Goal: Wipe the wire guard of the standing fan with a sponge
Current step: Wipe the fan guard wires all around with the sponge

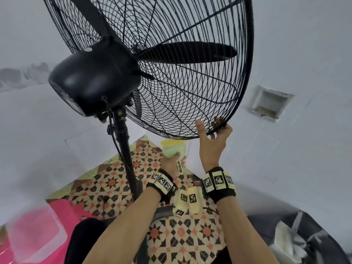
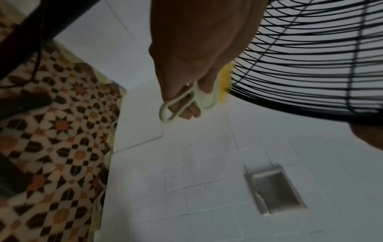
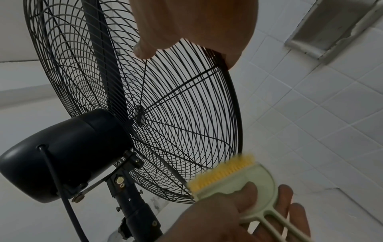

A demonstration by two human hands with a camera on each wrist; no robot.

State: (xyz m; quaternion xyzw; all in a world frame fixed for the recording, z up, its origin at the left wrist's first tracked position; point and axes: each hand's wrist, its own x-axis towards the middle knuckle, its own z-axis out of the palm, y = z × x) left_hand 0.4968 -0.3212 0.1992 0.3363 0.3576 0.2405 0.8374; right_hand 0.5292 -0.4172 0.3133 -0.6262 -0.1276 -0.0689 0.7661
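Fan guard held at its lower rim, brush against its underside.

The left hand [image 1: 172,162] grips a pale green brush [image 3: 232,178], its yellow bristles touching the bottom of the black wire guard [image 1: 181,88]. The right hand [image 1: 214,142] has fingers curled over the guard's lower rim, thumb raised against the wires.

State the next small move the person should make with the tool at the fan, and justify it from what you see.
Probably sweep the brush along the lower wires of the wire guard. The left hand grips its pale green handle with the yellow bristles at the guard's bottom rim, and the right hand holds that rim to steady it. Whether the bristles touch the wires is unclear.
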